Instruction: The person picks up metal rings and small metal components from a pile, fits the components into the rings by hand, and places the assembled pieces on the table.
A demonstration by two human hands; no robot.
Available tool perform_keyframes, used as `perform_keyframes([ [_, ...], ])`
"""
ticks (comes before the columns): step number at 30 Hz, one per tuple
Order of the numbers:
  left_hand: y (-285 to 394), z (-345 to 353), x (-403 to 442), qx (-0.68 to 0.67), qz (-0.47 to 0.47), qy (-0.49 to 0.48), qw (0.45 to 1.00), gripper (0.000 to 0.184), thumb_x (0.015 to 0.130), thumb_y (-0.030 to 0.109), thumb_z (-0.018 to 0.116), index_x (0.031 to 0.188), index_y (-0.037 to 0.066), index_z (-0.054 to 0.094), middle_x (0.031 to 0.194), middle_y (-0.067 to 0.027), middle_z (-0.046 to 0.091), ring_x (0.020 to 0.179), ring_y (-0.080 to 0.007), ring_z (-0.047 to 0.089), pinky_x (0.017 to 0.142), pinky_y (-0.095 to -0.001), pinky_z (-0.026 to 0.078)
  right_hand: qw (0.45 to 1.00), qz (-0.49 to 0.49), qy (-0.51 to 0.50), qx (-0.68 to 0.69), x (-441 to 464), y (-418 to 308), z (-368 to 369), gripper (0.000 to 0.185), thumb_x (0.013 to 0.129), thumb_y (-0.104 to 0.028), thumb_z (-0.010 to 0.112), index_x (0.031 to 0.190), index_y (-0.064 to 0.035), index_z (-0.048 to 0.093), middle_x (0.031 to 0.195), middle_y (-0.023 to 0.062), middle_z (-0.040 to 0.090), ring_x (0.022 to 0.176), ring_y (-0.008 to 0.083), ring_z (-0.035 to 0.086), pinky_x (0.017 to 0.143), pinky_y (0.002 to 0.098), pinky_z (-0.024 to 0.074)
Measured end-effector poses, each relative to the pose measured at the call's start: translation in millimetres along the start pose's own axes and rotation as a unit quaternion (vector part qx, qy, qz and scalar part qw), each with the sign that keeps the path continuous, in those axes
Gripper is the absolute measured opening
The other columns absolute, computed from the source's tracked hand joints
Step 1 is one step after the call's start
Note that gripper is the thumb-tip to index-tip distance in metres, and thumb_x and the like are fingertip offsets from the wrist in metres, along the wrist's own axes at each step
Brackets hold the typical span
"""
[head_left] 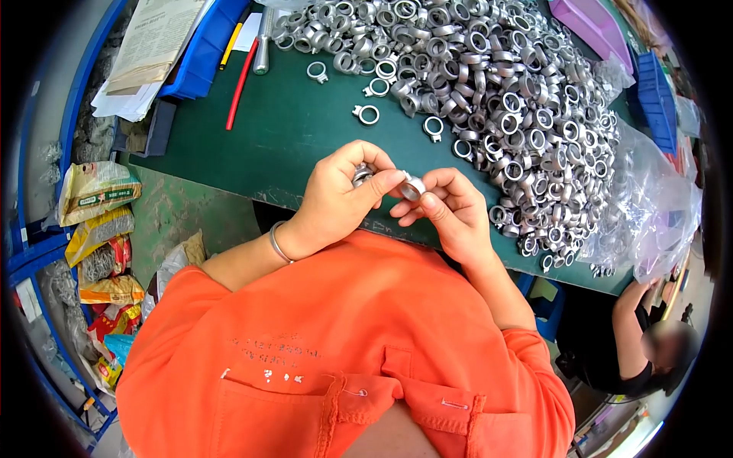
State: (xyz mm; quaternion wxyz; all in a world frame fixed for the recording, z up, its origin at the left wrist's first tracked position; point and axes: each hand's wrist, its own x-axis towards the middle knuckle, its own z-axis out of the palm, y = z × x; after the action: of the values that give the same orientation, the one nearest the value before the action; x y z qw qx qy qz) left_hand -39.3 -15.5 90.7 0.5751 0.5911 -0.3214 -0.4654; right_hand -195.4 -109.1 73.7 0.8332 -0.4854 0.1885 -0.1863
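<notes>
In front of my chest, my right hand [460, 216] pinches a small silver metal ring [412, 189] between thumb and fingers. The ring has a small lug on its side. My left hand [336, 195] is closed, and its thumb and fingertips meet at the lug side of that same ring. More metal rings [362, 175] are tucked inside the curled left fingers; how many is hidden. Just beyond my hands, several loose rings [368, 114] lie apart on the green tabletop [282, 145].
A large heap of similar rings [489, 84] covers the table's back and right. A red pen [243, 84], yellow pen [234, 40] and metal-handled tool [264, 42] lie back left by a blue bin [206, 53]. Clear plastic bags [641, 198] and another person [634, 336] are at right.
</notes>
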Motion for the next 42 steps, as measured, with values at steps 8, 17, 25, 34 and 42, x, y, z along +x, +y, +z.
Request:
perform_keyframes([
  [8,0.5,1.6,0.5,0.006,0.018,0.006,1.0,0.012,0.084,0.011,0.062,0.086,0.003,0.053,0.071,0.0002,0.055,0.058,-0.0021,0.047,0.048,-0.0155,0.036,1.0,0.003,-0.018,0.007,0.0,1.5,-2.9,0.011,0.09,-0.005,0.047,0.1,0.0006,0.047,0.097,0.0111,0.058,0.087,0.0191,0.062,0.071,0.027,0.0521],
  [17,4.7,-0.2,-0.7,0.055,0.036,0.004,0.998,0.014,0.081,0.012,0.065,0.081,0.003,0.053,0.072,0.0017,0.055,0.06,-0.001,0.047,0.052,-0.0156,0.038,0.998,-0.003,-0.043,-0.045,-2.7,1.4,-4.8,0.012,0.088,-0.002,0.048,0.101,-0.001,0.048,0.1,0.0068,0.056,0.094,0.0173,0.059,0.075,0.0253,0.0464],
  [25,5.2,0.6,-3.0,0.092,0.052,0.009,0.994,0.014,0.08,0.011,0.067,0.077,0.004,0.054,0.071,0.0035,0.053,0.061,-0.0005,0.043,0.052,-0.0157,0.035,0.982,-0.111,-0.043,-0.146,1.5,7.0,-2.7,0.009,0.084,0.002,0.054,0.092,-0.0004,0.057,0.1,0.0081,0.056,0.086,0.0131,0.055,0.075,0.024,0.0455],
  [34,9.9,1.6,-5.3,0.067,0.017,-0.025,0.997,0.012,0.08,0.009,0.066,0.074,0.002,0.059,0.073,0.002,0.055,0.06,-0.001,0.043,0.051,-0.0162,0.034,0.964,-0.159,-0.025,-0.21,1.1,9.3,-4.3,0.011,0.076,0.004,0.062,0.085,-0.0022,0.062,0.101,0.0106,0.057,0.087,0.0176,0.057,0.073,0.0257,0.048],
  [42,1.8,2.2,-4.6,0.115,0.117,-0.057,0.985,0.007,0.074,0.002,0.068,0.078,0.001,0.062,0.073,-0.003,0.058,0.063,-0.007,0.051,0.054,-0.0197,0.039,0.888,-0.288,0.047,-0.355,4.4,4.4,1.7,0.01,0.081,0.004,0.057,0.088,-0.0017,0.06,0.097,0.0093,0.055,0.082,0.0146,0.057,0.068,0.0228,0.0479],
])
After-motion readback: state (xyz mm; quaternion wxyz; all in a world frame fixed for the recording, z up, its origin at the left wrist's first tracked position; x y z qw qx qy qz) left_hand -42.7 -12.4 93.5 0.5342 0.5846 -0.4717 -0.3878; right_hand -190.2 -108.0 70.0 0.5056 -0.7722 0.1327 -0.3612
